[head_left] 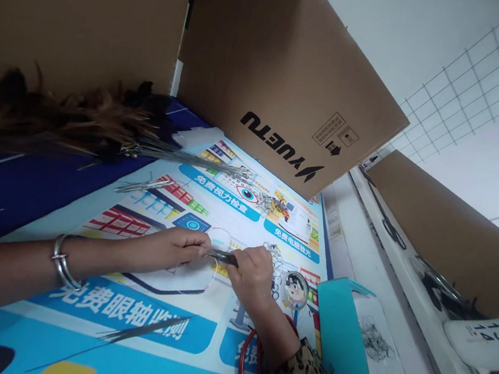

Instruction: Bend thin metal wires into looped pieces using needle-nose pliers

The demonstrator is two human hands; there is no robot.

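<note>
My left hand [176, 246] is closed in a pinch on a thin wire ring [215, 251] over the printed blue poster [124, 319]. Facing it, my right hand [253, 273] grips small dark pliers [224, 257], whose tip meets the ring at my left fingertips. A silver bangle is on my left wrist and a red bangle on my right wrist. The ring is thin and hard to follow.
A bundle of brown feathers [66, 117] on wire stems [188, 157] lies at the back left. Loose wires [146, 332] lie near me. Cardboard boxes [286, 73] stand behind. A teal tray [347, 348] holds small rings at the right, beside a small round tin [296, 288].
</note>
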